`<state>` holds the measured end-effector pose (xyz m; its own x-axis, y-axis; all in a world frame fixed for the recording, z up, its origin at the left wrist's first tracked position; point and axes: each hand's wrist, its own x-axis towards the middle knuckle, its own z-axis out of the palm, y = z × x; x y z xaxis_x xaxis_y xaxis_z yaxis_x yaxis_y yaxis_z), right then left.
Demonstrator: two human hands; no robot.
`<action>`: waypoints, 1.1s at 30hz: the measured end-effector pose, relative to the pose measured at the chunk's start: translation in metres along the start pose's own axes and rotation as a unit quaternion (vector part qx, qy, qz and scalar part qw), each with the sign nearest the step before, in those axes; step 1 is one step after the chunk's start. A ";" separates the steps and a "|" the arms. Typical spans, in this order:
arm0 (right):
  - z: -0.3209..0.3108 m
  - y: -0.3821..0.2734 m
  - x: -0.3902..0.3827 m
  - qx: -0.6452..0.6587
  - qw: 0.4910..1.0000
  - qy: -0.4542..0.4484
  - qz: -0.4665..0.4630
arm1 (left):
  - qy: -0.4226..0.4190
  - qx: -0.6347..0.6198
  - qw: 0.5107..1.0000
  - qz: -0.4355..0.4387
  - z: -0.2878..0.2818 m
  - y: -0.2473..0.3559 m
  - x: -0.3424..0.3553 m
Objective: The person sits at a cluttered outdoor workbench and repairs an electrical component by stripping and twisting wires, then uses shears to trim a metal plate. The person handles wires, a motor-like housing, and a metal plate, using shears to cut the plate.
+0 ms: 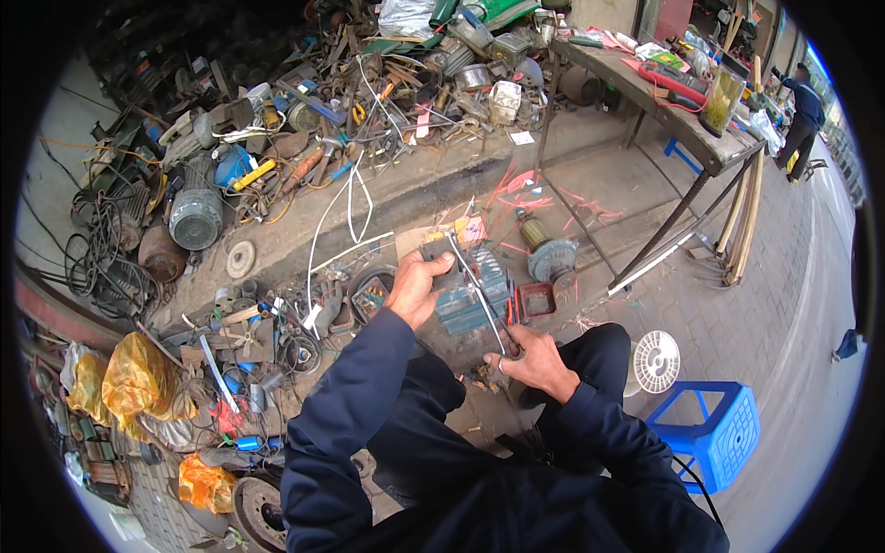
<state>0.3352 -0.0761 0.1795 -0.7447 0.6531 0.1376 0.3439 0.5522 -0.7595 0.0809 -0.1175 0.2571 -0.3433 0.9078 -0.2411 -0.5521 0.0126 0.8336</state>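
Note:
My left hand (417, 287) is closed around a small dark blocky part (436, 250), its thumb pressed on top. A long, thin, shiny metal rod (476, 284) slants from beside that part down to my right hand (538, 362), whose fingers are closed around its lower end. What kind of tool the rod is I cannot make out. Below both hands lies a blue-green ribbed motor housing (472, 311). Just right of it are a small red tray (536, 300) and a rotor with copper-coloured windings (532, 230), attached to a round grey metal piece (553, 262).
Scrap metal and tools are heaped on the ledge ahead, with a grey electric motor (195, 217) at left. A worktable (636, 88) stands at far right. Near my right leg are a blue plastic stool (728, 433) and a white reel (656, 361). Another person (804, 111) stands farther off.

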 end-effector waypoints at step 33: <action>0.033 0.037 -0.087 0.058 0.993 0.001 -0.107 | -0.041 0.074 0.974 -0.212 -0.042 -0.007 -0.043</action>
<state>0.3939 -0.1300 0.1188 -0.7921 0.5285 0.3055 0.1089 0.6148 -0.7811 0.0669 -0.1740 0.2408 -0.0431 0.8380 -0.5439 -0.5133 0.4485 0.7317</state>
